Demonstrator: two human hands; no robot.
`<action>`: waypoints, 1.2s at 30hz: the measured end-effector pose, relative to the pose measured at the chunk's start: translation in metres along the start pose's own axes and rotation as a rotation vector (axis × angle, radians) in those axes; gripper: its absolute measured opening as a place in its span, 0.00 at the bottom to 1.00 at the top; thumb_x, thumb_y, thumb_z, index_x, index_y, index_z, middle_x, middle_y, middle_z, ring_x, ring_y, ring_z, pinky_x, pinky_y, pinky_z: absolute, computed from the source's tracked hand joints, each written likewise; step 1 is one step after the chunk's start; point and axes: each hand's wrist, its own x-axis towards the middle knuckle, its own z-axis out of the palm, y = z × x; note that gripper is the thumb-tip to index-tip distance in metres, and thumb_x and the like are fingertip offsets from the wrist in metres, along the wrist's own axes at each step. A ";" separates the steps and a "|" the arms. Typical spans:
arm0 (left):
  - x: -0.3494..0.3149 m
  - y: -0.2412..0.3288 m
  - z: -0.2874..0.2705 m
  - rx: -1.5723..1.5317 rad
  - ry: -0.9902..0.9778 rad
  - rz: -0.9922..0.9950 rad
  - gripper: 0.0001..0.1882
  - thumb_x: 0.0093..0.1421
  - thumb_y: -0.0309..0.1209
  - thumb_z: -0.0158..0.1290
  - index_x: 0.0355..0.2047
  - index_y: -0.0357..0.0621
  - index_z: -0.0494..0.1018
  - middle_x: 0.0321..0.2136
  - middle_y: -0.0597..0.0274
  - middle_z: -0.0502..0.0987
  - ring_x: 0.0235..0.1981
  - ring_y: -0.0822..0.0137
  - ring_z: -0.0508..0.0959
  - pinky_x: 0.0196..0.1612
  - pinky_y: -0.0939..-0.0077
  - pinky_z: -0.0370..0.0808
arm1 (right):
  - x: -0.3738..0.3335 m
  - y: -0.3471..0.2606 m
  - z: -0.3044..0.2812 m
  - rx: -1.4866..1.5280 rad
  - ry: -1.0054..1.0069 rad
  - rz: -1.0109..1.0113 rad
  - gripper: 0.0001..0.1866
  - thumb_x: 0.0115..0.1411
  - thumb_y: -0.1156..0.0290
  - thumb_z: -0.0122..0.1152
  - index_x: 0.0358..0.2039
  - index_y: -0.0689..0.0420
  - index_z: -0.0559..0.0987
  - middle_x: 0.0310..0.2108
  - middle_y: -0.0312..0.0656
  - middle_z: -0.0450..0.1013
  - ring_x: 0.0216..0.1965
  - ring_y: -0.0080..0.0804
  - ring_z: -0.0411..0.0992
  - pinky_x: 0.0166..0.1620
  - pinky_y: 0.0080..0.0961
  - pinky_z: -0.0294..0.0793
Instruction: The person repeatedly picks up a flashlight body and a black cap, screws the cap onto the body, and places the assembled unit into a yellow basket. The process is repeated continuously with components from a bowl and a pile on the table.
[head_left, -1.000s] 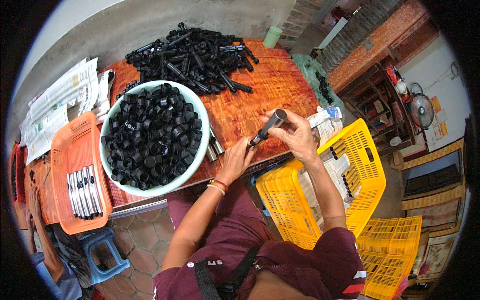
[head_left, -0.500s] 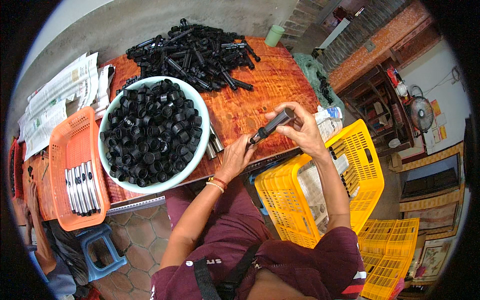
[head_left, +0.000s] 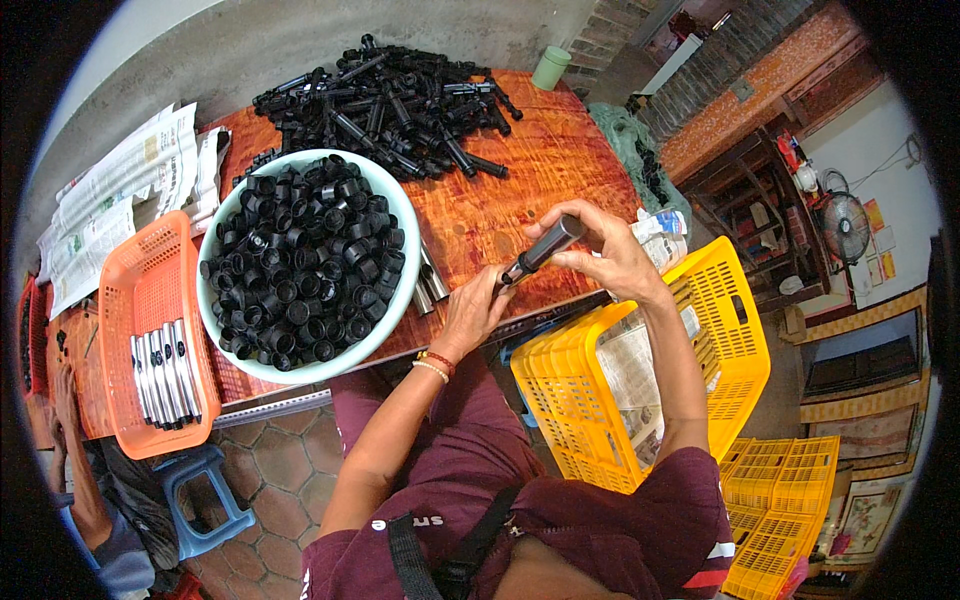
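Through the head view I have the black tube (head_left: 543, 250) in front of the body, above the near edge of the table (head_left: 560, 150), between the bowl (head_left: 412, 265) of black caps and the yellow crate (head_left: 570, 400). My left hand (head_left: 473, 312) is clamped round its lower end, thumb and fingers closed on it. My right hand (head_left: 625, 262) is at the upper part, fingers curved about it and thumb alongside; I can't tell whether they press on it or merely ring it.

I expect the tube to be light and stiff, probably plastic, and unlikely to bend. Its glossy wall may slip or twist under loose fingers, and I judge the slimmer, shiny stretch near the left hand the likeliest weak spot. I would take hold round the thick upper barrel, with the left grip steadying the lower end.

The long axis runs slantwise, from the left fist up to the right in the view. The broad end points away from the body and to my right, apparently tipped up toward the camera.
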 end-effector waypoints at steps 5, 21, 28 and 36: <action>0.000 0.003 -0.002 0.022 -0.031 -0.054 0.13 0.59 0.28 0.54 0.43 0.41 0.66 0.31 0.48 0.75 0.34 0.43 0.76 0.34 0.57 0.72 | 0.005 -0.002 -0.008 -0.013 -0.050 0.040 0.18 0.54 0.75 0.64 0.45 0.61 0.72 0.41 0.39 0.75 0.44 0.27 0.74 0.51 0.27 0.71; 0.000 0.003 -0.002 0.002 -0.043 -0.061 0.13 0.59 0.27 0.54 0.43 0.41 0.67 0.31 0.48 0.75 0.34 0.43 0.76 0.34 0.57 0.72 | 0.005 -0.018 -0.001 -0.350 0.037 -0.029 0.16 0.49 0.78 0.68 0.40 0.63 0.75 0.35 0.39 0.75 0.37 0.24 0.75 0.42 0.22 0.75; 0.000 0.001 -0.002 0.011 -0.028 -0.051 0.14 0.58 0.27 0.54 0.44 0.41 0.67 0.32 0.48 0.75 0.35 0.44 0.76 0.35 0.57 0.72 | 0.002 -0.031 0.009 -0.491 0.144 -0.039 0.16 0.48 0.77 0.69 0.37 0.62 0.76 0.30 0.37 0.76 0.32 0.22 0.76 0.37 0.18 0.75; 0.000 0.005 -0.004 0.000 -0.039 -0.054 0.15 0.58 0.26 0.54 0.45 0.40 0.67 0.32 0.47 0.75 0.35 0.45 0.76 0.36 0.59 0.72 | 0.004 -0.022 0.008 -0.411 0.259 0.185 0.15 0.48 0.76 0.71 0.36 0.63 0.76 0.26 0.36 0.76 0.28 0.15 0.73 0.31 0.16 0.74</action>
